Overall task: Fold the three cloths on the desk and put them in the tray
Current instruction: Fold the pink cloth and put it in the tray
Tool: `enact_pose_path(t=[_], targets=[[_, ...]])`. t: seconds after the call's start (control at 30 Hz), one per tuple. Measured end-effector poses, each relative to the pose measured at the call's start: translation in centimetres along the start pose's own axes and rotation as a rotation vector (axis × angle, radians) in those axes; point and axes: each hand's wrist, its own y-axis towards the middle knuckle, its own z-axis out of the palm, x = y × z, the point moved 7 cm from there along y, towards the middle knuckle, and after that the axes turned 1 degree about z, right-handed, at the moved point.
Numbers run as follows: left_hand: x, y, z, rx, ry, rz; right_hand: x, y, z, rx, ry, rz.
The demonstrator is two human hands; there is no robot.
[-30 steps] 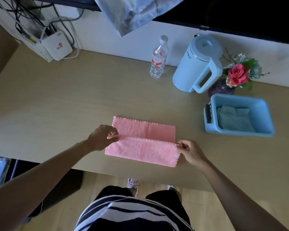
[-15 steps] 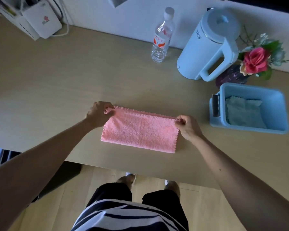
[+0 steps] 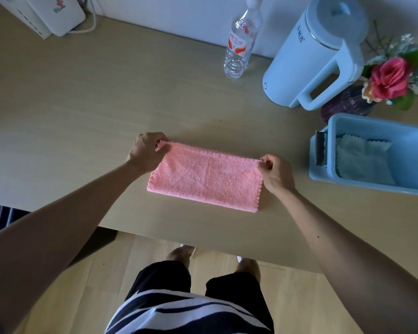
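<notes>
Two hands, the left hand (image 3: 147, 150) and right hand (image 3: 276, 171), pinch the pink cloth's (image 3: 206, 178) top corners mid-frame; it looks folded once and likely needs another fold before the tray (image 3: 413, 162).

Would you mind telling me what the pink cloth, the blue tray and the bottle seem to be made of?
Pink cloth: probably microfibre fleece, matte, with fuzzy nap and scalloped edges. Blue tray: likely moulded plastic, smooth, faintly glossy, rounded corners. Bottle: clear plastic, it seems; see-through with a printed label.
</notes>
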Motion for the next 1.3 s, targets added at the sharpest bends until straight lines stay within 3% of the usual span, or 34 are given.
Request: enact_pose_path(t=[0.43,0.53,0.63,0.73,0.8,1.03,1.3], targets=[[0.7,1.4,0.3,-0.074,0.081,-0.124,0.6,1.3,0.0,-0.055,-0.053,0.046],[-1.4,0.2,0.1,-0.208,0.293,0.028,3.1,0.0,-0.7,-0.217,-0.241,-0.186],[-4.5,-2.8,4.6,-0.101,0.376,0.223,6.2,-2.3,2.2,-0.154,-0.338,-0.435],[-4.9,-6.2,9.9,0.031,0.309,0.182,6.9,-4.2,7.7,0.117,-0.426,-0.497],[-4.1,-7.5,11.5,0.027,0.258,0.135,5.9,-5.1,9.7,0.182,-0.525,-0.502],[-1.1,-6.6,10.9,0.037,0.402,0.070,2.1,-5.4,8.7,0.157,-0.701,-0.461],[-1.5,0.6,8.6,0.210,0.601,0.350,2.6,-8.0,6.2,0.063,-0.706,-0.381]])
